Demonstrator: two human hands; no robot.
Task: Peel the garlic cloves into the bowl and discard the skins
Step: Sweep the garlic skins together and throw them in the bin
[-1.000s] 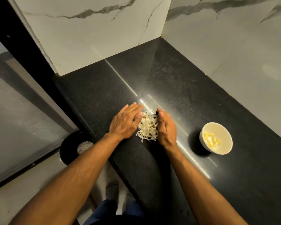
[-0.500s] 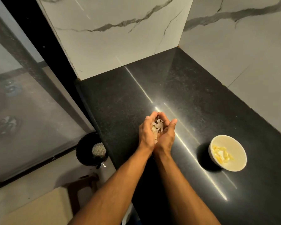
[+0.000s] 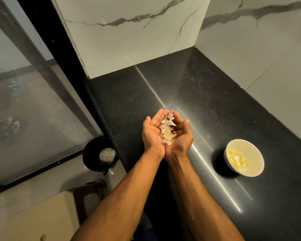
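Two bare hands, the left hand (image 3: 152, 132) and the right hand (image 3: 180, 136), are pressed together at the heels above a polished black stone surface (image 3: 189, 94), palms turned up and fingers gently curved to form a single cup. Cradled in the hollow between the palms lies a loose heap of pale, papery garlic skins (image 3: 167, 131), some flakes standing up near the fingertips. Both forearms reach in from the lower edge of the picture and meet at the wrists. To the right of the hands, well apart from them, a small round white bowl (image 3: 254, 164) stands on the surface with yellowish peeled garlic cloves (image 3: 237, 158) gathered against its left inner side. Off the left edge of the surface and lower down, a round black bin (image 3: 92, 153) sits on the floor, holding a whitish clump of more skins (image 3: 107, 154). White marble-patterned wall panels with grey veins (image 3: 129, 32) rise behind the surface and along its right side, meeting in a corner. A dark-framed glass panel (image 3: 33, 101) fills the left of the view, and the top of a brown wooden piece of furniture (image 3: 90, 190) shows below the bin.
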